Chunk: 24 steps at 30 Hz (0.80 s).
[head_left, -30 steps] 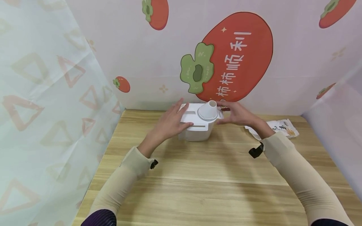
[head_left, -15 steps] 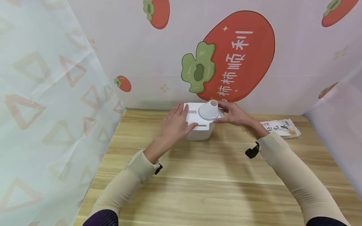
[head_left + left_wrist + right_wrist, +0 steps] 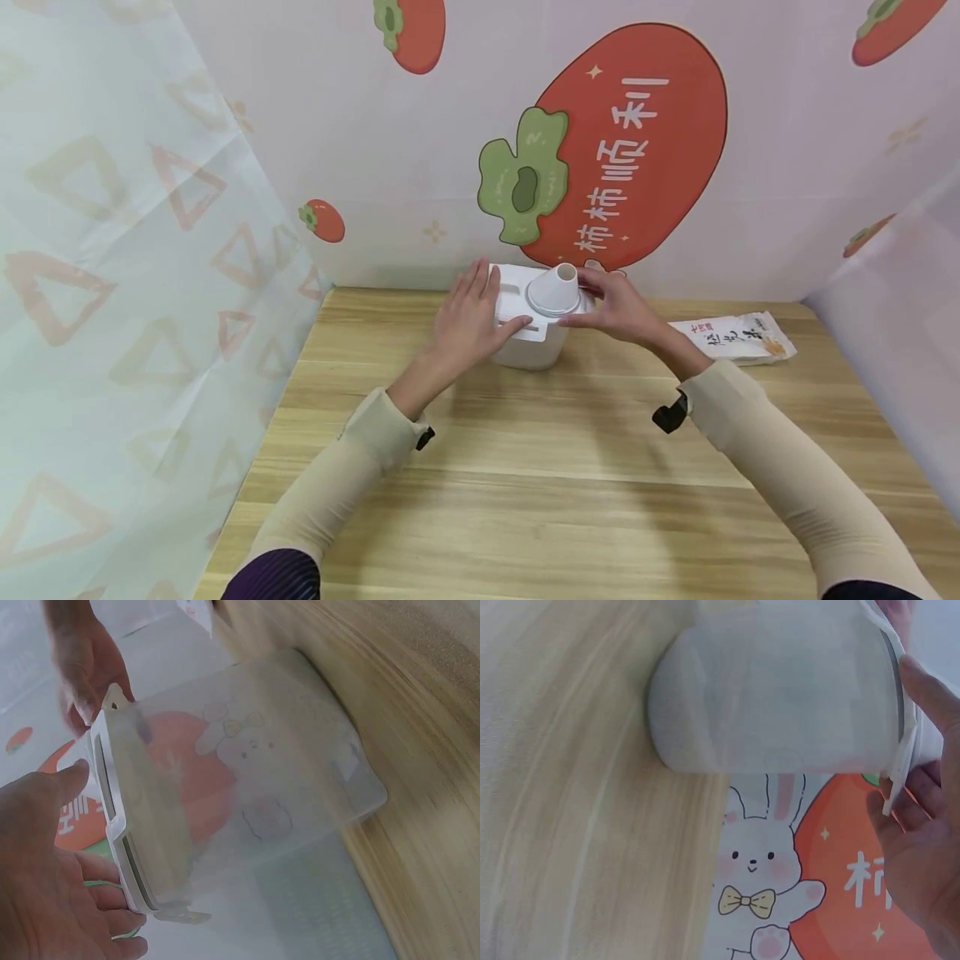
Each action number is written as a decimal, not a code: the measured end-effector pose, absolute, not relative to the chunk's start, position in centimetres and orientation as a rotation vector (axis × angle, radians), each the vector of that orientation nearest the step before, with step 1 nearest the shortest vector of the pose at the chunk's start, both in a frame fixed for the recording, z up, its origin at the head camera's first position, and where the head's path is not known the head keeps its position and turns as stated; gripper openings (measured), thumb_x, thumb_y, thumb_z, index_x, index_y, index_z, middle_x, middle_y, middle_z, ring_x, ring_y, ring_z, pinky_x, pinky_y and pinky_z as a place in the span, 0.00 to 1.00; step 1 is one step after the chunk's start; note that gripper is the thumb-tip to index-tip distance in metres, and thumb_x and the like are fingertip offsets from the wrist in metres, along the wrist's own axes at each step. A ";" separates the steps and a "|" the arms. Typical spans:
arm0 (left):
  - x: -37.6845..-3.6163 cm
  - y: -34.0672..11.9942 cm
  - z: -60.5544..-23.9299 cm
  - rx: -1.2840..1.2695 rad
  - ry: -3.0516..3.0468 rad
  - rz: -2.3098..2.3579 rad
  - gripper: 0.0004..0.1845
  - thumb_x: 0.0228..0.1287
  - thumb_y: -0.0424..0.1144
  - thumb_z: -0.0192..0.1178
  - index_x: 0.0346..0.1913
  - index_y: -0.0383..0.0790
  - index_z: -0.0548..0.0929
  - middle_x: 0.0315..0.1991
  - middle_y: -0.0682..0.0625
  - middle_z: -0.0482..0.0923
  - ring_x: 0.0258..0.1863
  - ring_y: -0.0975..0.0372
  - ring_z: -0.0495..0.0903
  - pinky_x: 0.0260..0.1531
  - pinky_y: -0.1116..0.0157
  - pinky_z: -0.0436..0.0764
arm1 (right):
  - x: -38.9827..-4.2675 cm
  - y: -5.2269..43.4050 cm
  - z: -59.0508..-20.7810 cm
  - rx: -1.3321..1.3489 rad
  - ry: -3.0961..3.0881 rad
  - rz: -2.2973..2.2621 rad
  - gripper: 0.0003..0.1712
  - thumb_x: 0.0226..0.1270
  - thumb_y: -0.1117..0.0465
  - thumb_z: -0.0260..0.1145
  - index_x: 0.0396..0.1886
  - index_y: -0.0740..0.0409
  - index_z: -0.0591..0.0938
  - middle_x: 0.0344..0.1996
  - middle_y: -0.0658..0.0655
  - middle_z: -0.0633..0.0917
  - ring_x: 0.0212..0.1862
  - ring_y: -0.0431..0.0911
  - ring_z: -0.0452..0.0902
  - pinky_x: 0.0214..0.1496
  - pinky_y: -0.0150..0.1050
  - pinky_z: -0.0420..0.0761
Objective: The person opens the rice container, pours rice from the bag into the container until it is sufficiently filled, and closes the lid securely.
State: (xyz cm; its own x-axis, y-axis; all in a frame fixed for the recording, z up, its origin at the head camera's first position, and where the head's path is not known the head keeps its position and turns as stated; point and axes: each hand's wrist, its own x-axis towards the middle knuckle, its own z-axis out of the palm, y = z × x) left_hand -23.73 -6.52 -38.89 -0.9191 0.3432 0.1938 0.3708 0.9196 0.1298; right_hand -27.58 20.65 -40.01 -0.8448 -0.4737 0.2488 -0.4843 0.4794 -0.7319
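A translucent plastic food container (image 3: pixel 529 354) stands upright on the table near the back wall. On top sits its white lid (image 3: pixel 517 279), with a cone-shaped spout (image 3: pixel 557 290) on the right half. Latch flaps (image 3: pixel 900 774) stick out from the lid's sides. My left hand (image 3: pixel 467 318) rests on the lid's left part, fingers fairly straight, thumb at the front edge. At the right end my right hand (image 3: pixel 621 307) grips the lid, thumb at the front, fingers curled behind the spout. The far side of the container is hidden.
A white printed packet (image 3: pixel 742 337) lies on the wooden table (image 3: pixel 540 483) to the right of the container. The patterned back wall (image 3: pixel 390 167) is close behind the container, with further walls at both sides.
My left hand has shifted right, further onto the lid. The right hand has closed in on the lid's right end. The container looks nearly unmoved.
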 end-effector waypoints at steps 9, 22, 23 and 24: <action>-25.3 -6.5 -38.8 -0.591 -2.947 -0.278 0.55 0.72 0.72 0.55 0.84 0.33 0.55 0.86 0.39 0.46 0.86 0.50 0.46 0.84 0.52 0.46 | -25.6 19.2 -40.6 0.701 -2.657 1.209 0.47 0.52 0.57 0.88 0.71 0.62 0.78 0.64 0.62 0.84 0.64 0.59 0.82 0.67 0.56 0.81; -27.2 -7.9 -38.2 -0.815 -2.992 -0.447 0.56 0.71 0.68 0.61 0.85 0.34 0.51 0.87 0.43 0.39 0.87 0.53 0.39 0.84 0.52 0.43 | -22.9 17.2 -41.3 0.572 -2.514 0.986 0.48 0.50 0.48 0.89 0.68 0.64 0.81 0.57 0.64 0.88 0.53 0.56 0.86 0.54 0.54 0.87; -27.3 -8.0 -38.2 -0.830 -2.996 -0.462 0.56 0.71 0.68 0.61 0.85 0.34 0.51 0.87 0.43 0.38 0.87 0.53 0.39 0.84 0.52 0.43 | -22.7 17.0 -41.5 0.567 -2.497 0.980 0.48 0.50 0.48 0.89 0.68 0.64 0.81 0.57 0.64 0.88 0.53 0.56 0.86 0.53 0.54 0.87; -27.4 -8.1 -38.2 -0.843 -2.999 -0.475 0.56 0.71 0.68 0.61 0.85 0.34 0.50 0.88 0.44 0.38 0.87 0.54 0.38 0.84 0.53 0.42 | -22.5 16.9 -41.6 0.566 -2.479 0.970 0.48 0.50 0.48 0.89 0.68 0.64 0.81 0.57 0.64 0.88 0.53 0.57 0.86 0.52 0.54 0.86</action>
